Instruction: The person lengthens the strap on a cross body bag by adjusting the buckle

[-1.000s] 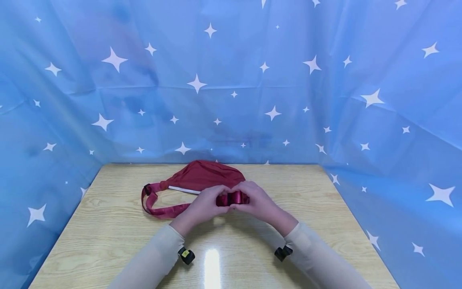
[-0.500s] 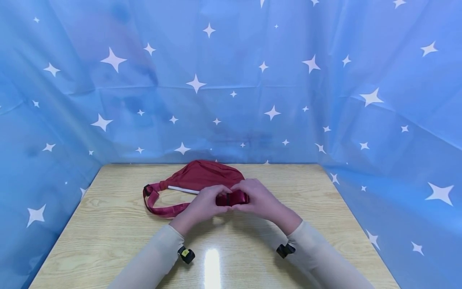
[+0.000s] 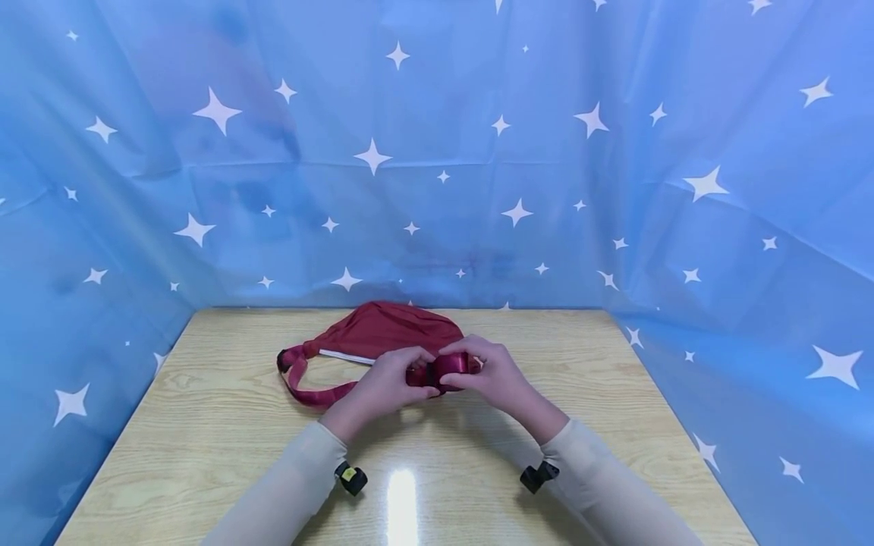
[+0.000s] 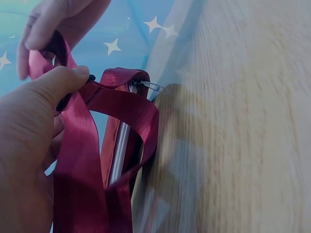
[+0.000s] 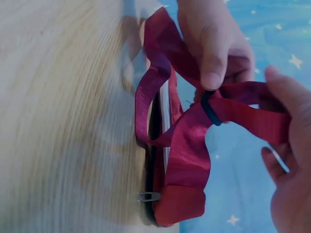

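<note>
The red bag (image 3: 392,330) lies on the worktop (image 3: 225,455) near the blue curtain (image 3: 451,152), with its strap (image 3: 321,397) looping in front. The left hand (image 3: 389,379) pinches the strap beside a black buckle (image 5: 211,108), while the right hand (image 3: 495,379) grips a loop of it

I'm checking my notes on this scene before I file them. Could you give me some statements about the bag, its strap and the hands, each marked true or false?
1. The left hand holds the strap at a black slider. True.
2. The right hand is lying flat, away from the strap. False: it pinches a loop of the strap.
3. The bag lies on the wooden table. True.
4. The bag is green. False: it is dark red.
5. The backdrop is patterned with pale stars. True.
</note>
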The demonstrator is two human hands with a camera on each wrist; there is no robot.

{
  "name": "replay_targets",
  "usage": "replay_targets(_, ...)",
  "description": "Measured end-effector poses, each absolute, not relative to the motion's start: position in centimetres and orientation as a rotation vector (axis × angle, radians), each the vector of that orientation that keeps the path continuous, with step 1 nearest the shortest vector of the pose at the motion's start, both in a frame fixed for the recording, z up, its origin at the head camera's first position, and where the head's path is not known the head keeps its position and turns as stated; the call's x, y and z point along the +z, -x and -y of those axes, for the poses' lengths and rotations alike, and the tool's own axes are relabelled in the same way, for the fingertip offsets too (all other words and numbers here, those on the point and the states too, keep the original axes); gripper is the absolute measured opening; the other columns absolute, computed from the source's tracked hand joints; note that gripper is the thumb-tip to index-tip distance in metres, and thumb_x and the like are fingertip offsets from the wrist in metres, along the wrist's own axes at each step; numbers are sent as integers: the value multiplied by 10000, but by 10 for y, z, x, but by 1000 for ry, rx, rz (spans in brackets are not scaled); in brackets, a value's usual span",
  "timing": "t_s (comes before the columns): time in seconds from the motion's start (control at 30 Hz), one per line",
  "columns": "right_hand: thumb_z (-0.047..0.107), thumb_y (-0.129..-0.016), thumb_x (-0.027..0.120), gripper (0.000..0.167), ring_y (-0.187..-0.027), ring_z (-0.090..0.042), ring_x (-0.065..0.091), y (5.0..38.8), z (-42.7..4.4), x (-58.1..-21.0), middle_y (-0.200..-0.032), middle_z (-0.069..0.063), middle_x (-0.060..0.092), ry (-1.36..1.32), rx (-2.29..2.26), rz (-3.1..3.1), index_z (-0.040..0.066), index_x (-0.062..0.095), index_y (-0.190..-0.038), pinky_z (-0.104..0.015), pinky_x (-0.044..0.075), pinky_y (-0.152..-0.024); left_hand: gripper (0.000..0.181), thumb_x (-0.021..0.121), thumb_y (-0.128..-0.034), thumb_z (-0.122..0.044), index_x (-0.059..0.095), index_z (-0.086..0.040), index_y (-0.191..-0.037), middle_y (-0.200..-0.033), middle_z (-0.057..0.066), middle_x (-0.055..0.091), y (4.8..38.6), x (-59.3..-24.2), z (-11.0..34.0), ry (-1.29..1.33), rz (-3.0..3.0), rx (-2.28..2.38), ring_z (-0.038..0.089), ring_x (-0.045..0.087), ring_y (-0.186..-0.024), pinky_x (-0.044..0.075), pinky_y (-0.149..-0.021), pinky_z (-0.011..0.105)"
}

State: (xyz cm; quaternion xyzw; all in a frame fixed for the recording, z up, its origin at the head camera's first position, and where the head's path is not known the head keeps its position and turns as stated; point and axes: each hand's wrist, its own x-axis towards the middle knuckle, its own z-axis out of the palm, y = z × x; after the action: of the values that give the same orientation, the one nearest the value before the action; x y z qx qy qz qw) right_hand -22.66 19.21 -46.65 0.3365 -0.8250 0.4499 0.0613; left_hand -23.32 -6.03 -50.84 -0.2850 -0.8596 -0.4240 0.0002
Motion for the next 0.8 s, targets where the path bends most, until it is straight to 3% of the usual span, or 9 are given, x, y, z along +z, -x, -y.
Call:
replay_targets(0.37, 146, -932, 921, 392, -1149, -240, 676, 222, -199, -465, -1232, 12, 759, -896, 1634, 2494, 163, 798, -1303, -598, 578, -900, 413, 940, -926, -320, 743, -235, -1279, -1166, -108, 747, 237, -512, 64, 869, 2713, -1359, 80, 694, -1054, 594, -947, 383)
replay_targets(0.6, 208, -871, 981, 591, -1112, -222, 674, 222, -192, -459, -1319, -13, 750, -1107, 1138, 2569, 102, 727, -1393, -435, 602, -896, 406, 949, -915, -292, 749, -212, -1259, -1127, -84, 738, 238, -513, 64, 873, 2714, -1323, 93, 689, -1017, 591, -925, 371)
replay_targets(0.7, 257, -846, 1000, 566, -1094, -218, 688, 222, -183, -453, -1260, -10, 776, -1193, 887, 2530, 108, 756, -1334, -447, 540, -931, 412, 948, -910, -257, 752, -191, -1266, -1128, -62, 733, 238, -512, 64, 867, 2720, -1303, 103, 681, -1012, 589, -923, 365)
replay_targets(0.8, 226, -851, 994, 461, -1035, -209, 677, 221, -176, -451, -1185, 11, 792, -1179, 894, 2520, 122, 789, -1251, -433, 532, -886, 401, 945, -907, -235, 750, -182, -1254, -1126, -56, 729, 237, -512, 63, 866, 2727, -1300, 110, 676, -1001, 589, -912, 359)
